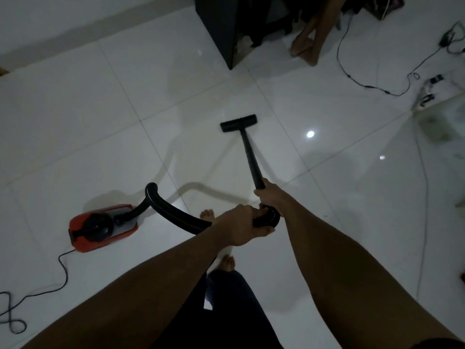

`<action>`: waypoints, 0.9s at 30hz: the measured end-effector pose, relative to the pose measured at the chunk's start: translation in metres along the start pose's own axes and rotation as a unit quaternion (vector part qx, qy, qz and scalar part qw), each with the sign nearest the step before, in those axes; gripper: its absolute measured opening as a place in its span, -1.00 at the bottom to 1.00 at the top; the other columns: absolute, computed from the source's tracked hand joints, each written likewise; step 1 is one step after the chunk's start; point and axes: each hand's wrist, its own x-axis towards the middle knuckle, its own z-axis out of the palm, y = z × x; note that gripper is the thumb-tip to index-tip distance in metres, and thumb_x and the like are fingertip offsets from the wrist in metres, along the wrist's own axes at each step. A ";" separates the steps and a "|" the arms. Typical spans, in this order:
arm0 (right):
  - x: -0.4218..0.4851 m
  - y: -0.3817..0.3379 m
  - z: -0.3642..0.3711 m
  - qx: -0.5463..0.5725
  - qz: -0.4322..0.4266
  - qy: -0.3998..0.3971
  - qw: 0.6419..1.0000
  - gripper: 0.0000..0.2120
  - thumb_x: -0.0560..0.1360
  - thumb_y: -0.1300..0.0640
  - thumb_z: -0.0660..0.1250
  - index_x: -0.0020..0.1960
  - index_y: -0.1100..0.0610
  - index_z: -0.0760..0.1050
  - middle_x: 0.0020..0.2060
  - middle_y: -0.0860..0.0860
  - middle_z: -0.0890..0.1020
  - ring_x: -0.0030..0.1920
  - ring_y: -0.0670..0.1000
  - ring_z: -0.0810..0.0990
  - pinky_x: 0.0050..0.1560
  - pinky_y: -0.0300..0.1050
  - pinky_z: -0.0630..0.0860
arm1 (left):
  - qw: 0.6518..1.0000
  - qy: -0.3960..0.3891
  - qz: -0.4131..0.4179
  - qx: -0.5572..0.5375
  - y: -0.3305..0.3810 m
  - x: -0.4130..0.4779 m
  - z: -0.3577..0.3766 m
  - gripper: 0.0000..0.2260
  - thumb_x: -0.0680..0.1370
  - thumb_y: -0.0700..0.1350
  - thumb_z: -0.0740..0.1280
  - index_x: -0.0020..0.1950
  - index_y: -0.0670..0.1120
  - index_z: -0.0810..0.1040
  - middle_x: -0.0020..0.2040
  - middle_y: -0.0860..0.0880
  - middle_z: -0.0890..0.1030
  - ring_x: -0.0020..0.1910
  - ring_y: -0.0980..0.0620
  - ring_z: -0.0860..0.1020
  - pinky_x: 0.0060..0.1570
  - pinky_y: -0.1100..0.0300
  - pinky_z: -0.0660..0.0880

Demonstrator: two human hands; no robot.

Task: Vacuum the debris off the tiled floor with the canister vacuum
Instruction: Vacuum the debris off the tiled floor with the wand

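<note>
**Mid-sweep with the canister vac, floor head out front**

Both forearms fill the bottom of the view, reaching forward over dark trousers and bare feet. Left hand (241, 224) is wrapped around the ribbed hose (181, 214) right where it meets the wand, fingers curled shut on it. Right hand (270, 193) is closed around the lower end of the black wand (249, 157), just ahead of the left, the two nearly touching.

Floor head (239, 122) sits flat on the white tiled floor (100, 122), well out in front of the hands at the far end of the wand, close to a grout line. Red canister vacuum (103, 227) is parked off to the left, hose arching up out of it, with its power cord (63, 270) trailing toward the lower left corner.

Looks like the sweeping step is underway, a stroke at full reach I'd guess. Can't actually make out any debris in this dim light, so no idea how much is left. Next move probably wants a pull back and a shift sideways, minding the black cable (352, 74) on the floor to the upper right, near the dark cabinet (216, 28) and someone else's bare feet (303, 50).
</note>
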 end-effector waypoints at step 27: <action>0.152 -0.214 -0.038 -0.060 -0.040 -0.022 0.997 -0.39 0.64 0.01 0.21 0.64 -0.06 0.08 0.31 0.12 0.55 0.14 0.14 0.60 0.18 0.10 0.59 | 0.991 0.092 -0.082 -0.056 -0.036 0.116 -0.185 -0.49 0.56 0.24 0.30 0.45 0.07 0.41 -0.10 0.08 0.58 -0.14 0.09 0.55 -0.04 0.13 0.52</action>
